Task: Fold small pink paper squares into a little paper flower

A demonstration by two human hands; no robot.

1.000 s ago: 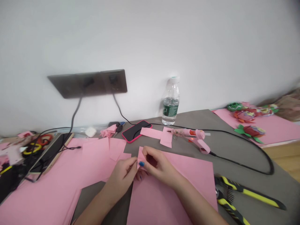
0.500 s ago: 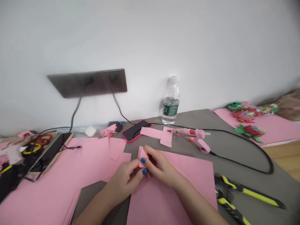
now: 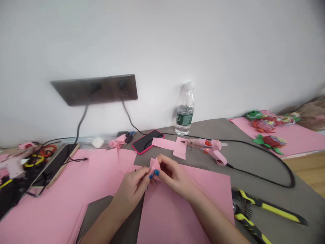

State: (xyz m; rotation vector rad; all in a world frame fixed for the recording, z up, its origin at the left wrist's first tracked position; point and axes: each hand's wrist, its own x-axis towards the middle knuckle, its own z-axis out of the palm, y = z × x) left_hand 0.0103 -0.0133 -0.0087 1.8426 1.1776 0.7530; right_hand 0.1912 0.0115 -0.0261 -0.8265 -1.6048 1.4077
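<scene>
A small folded piece of pink paper [image 3: 155,165] is pinched between both hands over a large pink sheet [image 3: 175,213]. My left hand [image 3: 135,184] closes on its lower left side, thumb and finger together. My right hand [image 3: 172,174] grips its right side, with the thumb pressed on the front. Parts of the folds are hidden behind the fingers. Beyond the hands lie cut pink paper strips [image 3: 165,143] and a pink glue gun [image 3: 203,144] with a lit red light.
A phone in a pink case [image 3: 146,141] and a water bottle [image 3: 184,110] stand behind. Pink sheets [image 3: 45,210] cover the left. Yellow-black pliers [image 3: 269,206] lie at right, near the glue gun's cable [image 3: 264,179]. Paper flowers [image 3: 271,142] sit far right.
The left thumb has moved up and left onto the paper. The right fingers have lifted a little, and the small paper is now turned and more opened out at its top.
</scene>
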